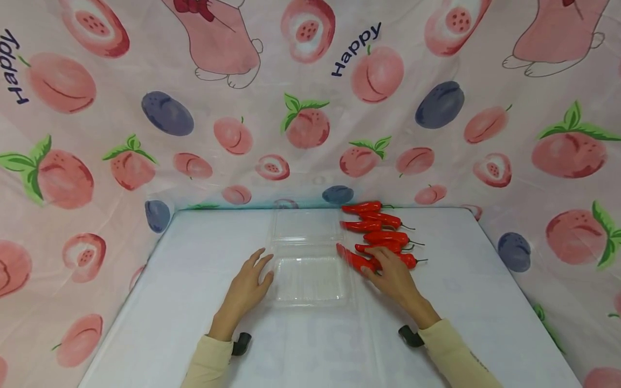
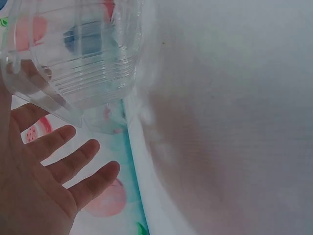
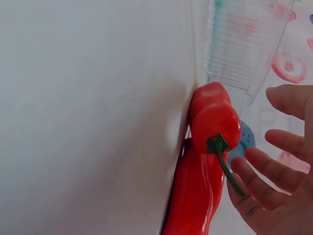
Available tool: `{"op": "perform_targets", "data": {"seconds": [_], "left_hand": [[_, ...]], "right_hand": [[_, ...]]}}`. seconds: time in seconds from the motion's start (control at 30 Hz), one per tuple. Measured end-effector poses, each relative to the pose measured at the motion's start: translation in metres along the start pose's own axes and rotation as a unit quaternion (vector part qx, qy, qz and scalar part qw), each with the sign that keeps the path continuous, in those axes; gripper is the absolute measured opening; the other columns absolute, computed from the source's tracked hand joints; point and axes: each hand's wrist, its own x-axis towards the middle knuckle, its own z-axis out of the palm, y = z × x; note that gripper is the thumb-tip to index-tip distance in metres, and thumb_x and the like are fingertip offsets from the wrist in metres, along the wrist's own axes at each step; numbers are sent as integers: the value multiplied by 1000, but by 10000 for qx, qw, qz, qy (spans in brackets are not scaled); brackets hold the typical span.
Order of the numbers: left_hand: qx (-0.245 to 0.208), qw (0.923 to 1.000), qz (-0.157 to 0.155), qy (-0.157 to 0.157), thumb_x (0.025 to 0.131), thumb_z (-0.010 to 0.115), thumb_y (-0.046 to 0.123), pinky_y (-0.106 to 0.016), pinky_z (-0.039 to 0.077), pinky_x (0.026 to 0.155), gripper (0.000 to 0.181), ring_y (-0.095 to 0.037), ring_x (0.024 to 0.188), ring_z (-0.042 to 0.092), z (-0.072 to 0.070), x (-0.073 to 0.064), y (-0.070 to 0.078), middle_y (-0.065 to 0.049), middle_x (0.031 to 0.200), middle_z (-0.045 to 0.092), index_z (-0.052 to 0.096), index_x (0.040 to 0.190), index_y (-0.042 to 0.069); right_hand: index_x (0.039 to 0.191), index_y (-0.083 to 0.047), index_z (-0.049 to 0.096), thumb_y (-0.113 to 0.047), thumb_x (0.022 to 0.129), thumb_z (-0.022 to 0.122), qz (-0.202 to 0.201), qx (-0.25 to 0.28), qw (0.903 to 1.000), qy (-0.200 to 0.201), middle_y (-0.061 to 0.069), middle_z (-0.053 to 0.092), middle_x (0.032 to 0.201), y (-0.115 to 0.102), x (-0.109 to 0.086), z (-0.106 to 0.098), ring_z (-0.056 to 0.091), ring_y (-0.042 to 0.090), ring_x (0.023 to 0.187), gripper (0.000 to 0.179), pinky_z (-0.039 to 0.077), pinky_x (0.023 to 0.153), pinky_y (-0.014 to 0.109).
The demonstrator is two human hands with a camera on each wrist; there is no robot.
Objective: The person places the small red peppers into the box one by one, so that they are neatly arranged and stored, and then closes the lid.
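A clear plastic clamshell box (image 1: 310, 302) lies unfolded on the white table, its lid half (image 1: 307, 237) toward the back. My left hand (image 1: 247, 283) is at the box's left side, fingers spread and holding nothing; in the left wrist view the box wall (image 2: 98, 83) stands right by the thumb. Over the nearest red chili peppers (image 1: 351, 258) hovers my right hand (image 1: 395, 277), fingers loosely parted. In the right wrist view a pepper's green stem (image 3: 227, 174) overlaps the lower fingers, while the thumb stands apart from the red pepper (image 3: 215, 122).
Several more red peppers (image 1: 385, 237) lie in a loose column right of the box, stems mostly pointing right. A fruit-printed cloth (image 1: 310, 161) hangs behind the table's back edge. Dark wrist-worn devices (image 1: 411, 337) sit at both sleeve cuffs.
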Motion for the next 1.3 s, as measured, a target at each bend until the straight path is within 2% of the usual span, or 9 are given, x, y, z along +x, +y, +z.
{"op": "perform_targets", "data": {"seconds": [0.3, 0.67, 0.97, 1.3], "left_hand": [[-124, 9994, -236, -231, 96, 58, 29, -60, 45, 104, 53, -36, 138, 46, 2, -5, -2, -5, 161, 31, 47, 147, 16], [-146, 9992, -297, -245, 96, 56, 27, -59, 47, 102, 53, -36, 135, 49, 4, -4, -4, -2, 162, 30, 47, 147, 16], [-220, 9987, -351, -282, 96, 56, 26, -58, 46, 104, 53, -36, 137, 48, 4, -4, -4, -1, 162, 29, 47, 147, 17], [-232, 9989, -336, -222, 96, 57, 25, -57, 45, 105, 53, -36, 135, 49, 5, -5, -4, -2, 162, 30, 47, 147, 15]], "right_hand": [[131, -13, 61, -32, 81, 79, 308, -100, 9991, -262, 6, 65, 123, 1, -2, 5, 63, 22, 105, 56, 58, 90, 45], [130, -12, 62, -30, 81, 80, 486, -219, 9977, -424, 9, 65, 126, -4, 0, 6, 64, 25, 106, 56, 57, 91, 46], [132, -11, 60, -29, 81, 80, 796, -162, 9944, -680, 12, 65, 129, -4, 0, 7, 62, 30, 113, 58, 54, 95, 51], [125, -7, 66, -25, 81, 80, 652, 18, 9969, -429, 12, 70, 119, -1, 0, 10, 65, 29, 107, 50, 56, 93, 49]]}}
